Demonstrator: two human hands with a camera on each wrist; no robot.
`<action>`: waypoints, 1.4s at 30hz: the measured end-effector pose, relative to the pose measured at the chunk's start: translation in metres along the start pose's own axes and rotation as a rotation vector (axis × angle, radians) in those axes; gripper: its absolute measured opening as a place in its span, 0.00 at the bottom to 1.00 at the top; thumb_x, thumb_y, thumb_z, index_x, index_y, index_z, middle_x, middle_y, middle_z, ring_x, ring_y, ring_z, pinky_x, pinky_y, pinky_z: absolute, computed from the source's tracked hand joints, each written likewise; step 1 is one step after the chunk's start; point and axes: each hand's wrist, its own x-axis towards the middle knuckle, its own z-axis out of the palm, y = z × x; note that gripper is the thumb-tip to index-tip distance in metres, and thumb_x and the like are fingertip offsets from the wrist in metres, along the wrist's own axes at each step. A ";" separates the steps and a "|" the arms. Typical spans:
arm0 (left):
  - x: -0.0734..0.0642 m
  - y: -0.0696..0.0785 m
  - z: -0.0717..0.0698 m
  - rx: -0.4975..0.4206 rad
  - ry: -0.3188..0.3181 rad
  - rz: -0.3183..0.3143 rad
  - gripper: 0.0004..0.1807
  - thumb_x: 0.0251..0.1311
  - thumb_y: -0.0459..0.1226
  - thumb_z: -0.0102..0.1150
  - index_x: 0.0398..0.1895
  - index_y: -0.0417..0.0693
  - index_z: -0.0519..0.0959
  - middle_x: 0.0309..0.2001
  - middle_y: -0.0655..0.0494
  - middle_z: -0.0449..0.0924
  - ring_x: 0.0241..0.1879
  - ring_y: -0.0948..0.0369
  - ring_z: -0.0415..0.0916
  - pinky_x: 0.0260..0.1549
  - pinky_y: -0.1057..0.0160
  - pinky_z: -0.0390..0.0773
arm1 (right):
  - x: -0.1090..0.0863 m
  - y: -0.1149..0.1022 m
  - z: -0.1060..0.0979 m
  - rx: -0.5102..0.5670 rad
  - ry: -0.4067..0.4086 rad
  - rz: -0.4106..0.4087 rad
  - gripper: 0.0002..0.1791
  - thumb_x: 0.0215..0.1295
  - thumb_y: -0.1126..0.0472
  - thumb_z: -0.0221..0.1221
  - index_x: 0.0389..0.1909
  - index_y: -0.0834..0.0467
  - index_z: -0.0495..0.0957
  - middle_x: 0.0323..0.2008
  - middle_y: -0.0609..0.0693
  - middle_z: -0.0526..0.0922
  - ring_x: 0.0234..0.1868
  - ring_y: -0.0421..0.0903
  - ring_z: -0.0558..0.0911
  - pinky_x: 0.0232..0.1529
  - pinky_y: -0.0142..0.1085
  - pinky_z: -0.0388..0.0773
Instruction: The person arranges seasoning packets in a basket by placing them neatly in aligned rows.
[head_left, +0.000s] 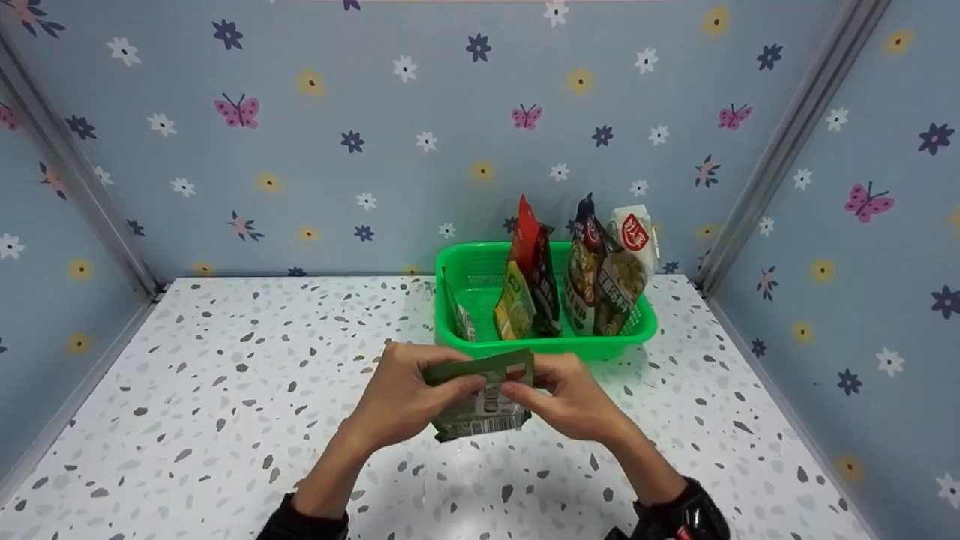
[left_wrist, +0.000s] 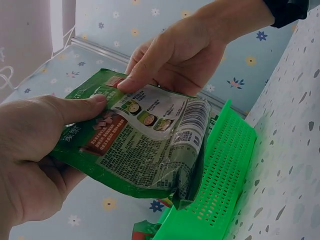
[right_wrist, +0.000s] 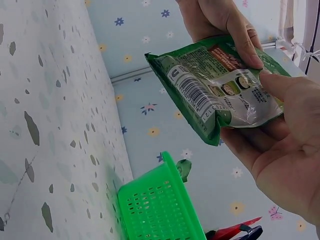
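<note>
A green food packet [head_left: 487, 405] with printed text, small pictures and a barcode is held up in front of the basket. My left hand [head_left: 409, 394] pinches its left part, thumb on the printed face and fingers behind. On the other side my right hand [head_left: 574, 397] grips it the same way, the two thumbs close together. In the left wrist view the packet [left_wrist: 140, 135] shows its barcode end away from the left hand [left_wrist: 40, 145]. The right wrist view has the packet [right_wrist: 215, 90] between both hands, above the table.
Behind the hands stands a green plastic basket [head_left: 525, 346] with perforated sides. Inside are a red packet [head_left: 523, 232], a yellow-green packet [head_left: 516, 304], dark packets [head_left: 581, 277] and a white-topped one [head_left: 634, 232]. A flowered panel [head_left: 420, 97] rises behind the speckled table [head_left: 247, 360].
</note>
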 end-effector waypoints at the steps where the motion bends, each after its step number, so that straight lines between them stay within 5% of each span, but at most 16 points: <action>1: 0.000 0.000 0.000 0.001 -0.001 0.002 0.07 0.70 0.39 0.79 0.48 0.51 0.96 0.43 0.52 0.98 0.40 0.59 0.96 0.40 0.65 0.93 | 0.000 0.000 0.000 -0.003 0.004 -0.010 0.12 0.81 0.68 0.65 0.59 0.59 0.91 0.47 0.59 0.96 0.38 0.38 0.92 0.38 0.33 0.90; 11: 0.001 -0.003 0.004 0.001 0.042 -0.006 0.10 0.69 0.40 0.80 0.51 0.53 0.95 0.46 0.53 0.97 0.41 0.61 0.95 0.41 0.65 0.93 | 0.002 0.004 0.000 0.003 0.043 -0.108 0.13 0.80 0.70 0.65 0.58 0.57 0.92 0.32 0.57 0.92 0.22 0.30 0.71 0.23 0.27 0.69; 17: -0.004 -0.009 0.007 -0.098 0.110 -0.080 0.22 0.69 0.40 0.80 0.65 0.52 0.89 0.54 0.48 0.94 0.48 0.59 0.95 0.49 0.62 0.94 | 0.001 0.002 -0.006 -0.009 0.112 -0.098 0.13 0.79 0.71 0.66 0.57 0.59 0.92 0.29 0.57 0.89 0.20 0.32 0.68 0.22 0.30 0.67; 23: -0.008 -0.020 0.014 -0.209 0.115 -0.136 0.26 0.71 0.38 0.77 0.71 0.47 0.85 0.58 0.45 0.94 0.54 0.59 0.95 0.57 0.62 0.93 | 0.001 -0.001 -0.011 -0.027 0.232 -0.103 0.08 0.77 0.73 0.67 0.45 0.59 0.93 0.22 0.56 0.80 0.20 0.35 0.67 0.22 0.30 0.68; 33: -0.006 -0.033 0.033 -0.322 0.063 -0.146 0.19 0.74 0.37 0.75 0.66 0.48 0.89 0.56 0.46 0.95 0.53 0.55 0.95 0.52 0.58 0.95 | 0.001 -0.003 -0.015 0.011 0.332 -0.136 0.11 0.74 0.76 0.67 0.48 0.63 0.94 0.38 0.62 0.96 0.36 0.40 0.94 0.35 0.34 0.91; 42: -0.007 -0.035 0.040 -0.348 0.060 -0.146 0.15 0.76 0.37 0.73 0.61 0.44 0.92 0.55 0.42 0.95 0.50 0.57 0.96 0.51 0.58 0.95 | 0.000 -0.003 -0.016 0.015 0.339 -0.142 0.10 0.74 0.77 0.66 0.45 0.62 0.93 0.31 0.60 0.92 0.23 0.31 0.71 0.23 0.29 0.71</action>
